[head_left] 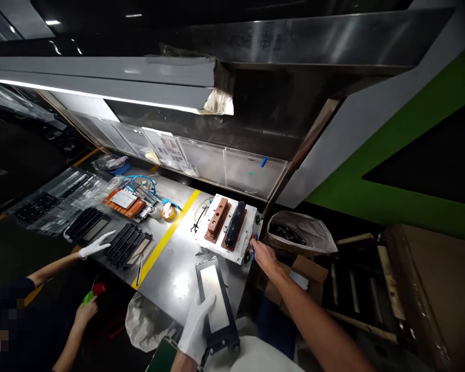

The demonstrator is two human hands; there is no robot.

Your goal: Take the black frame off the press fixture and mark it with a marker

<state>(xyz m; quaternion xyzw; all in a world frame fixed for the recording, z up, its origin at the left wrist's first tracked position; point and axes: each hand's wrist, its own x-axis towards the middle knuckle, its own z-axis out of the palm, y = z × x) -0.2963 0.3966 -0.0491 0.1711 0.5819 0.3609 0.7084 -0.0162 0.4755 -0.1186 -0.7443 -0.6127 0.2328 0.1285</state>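
My left hand, in a white glove, is closed around a flat black rectangular frame with a pale centre panel, held over the near edge of the metal bench. My right hand is bare and reaches to the front right corner of a white fixture block, fingertips pinched at a small blue knob. The fixture carries a copper-coloured bar and a black bar.
A co-worker's white-gloved hand rests on black frames at the left; their other hand holds a green and red tool. A yellow stripe crosses the bench. Copper fixture with blue cable behind. Plastic bag and cardboard boxes at right.
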